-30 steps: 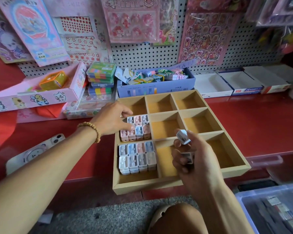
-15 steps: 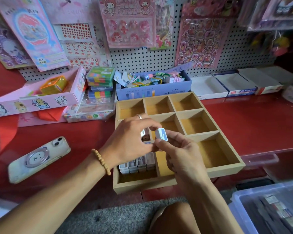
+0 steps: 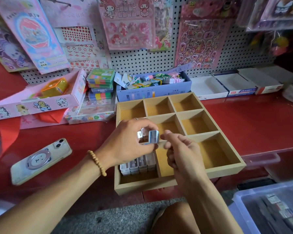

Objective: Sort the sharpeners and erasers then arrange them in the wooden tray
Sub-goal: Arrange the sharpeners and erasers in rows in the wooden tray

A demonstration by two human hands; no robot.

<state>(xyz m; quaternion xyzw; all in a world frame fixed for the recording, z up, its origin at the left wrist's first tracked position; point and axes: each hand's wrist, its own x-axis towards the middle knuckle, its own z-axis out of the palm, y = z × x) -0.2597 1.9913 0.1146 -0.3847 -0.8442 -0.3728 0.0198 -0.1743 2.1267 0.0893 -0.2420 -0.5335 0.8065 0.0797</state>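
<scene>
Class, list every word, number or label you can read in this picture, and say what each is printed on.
"TOY": top of the bear sticker sheet.
"DIY": tall pink packet.
"2B": white and blue box.
"24": lavender box, rest blurred.
Other print: too small or blurred.

Both forearms were bare to the frame edge, with no sleeves visible. The left hand (image 3: 130, 142) carried a bracelet (image 3: 97, 162) of small round tan beads, wood-like, strung in a single row around the wrist, and a thin silver-toned ring (image 3: 136, 118) showed on one finger near the knuckle; which finger could not be determined. The right hand (image 3: 181, 152) bore no jewellery or covering, and a bare knee (image 3: 174, 218) showed at the bottom edge of the view, uncovered by any garment.
</scene>
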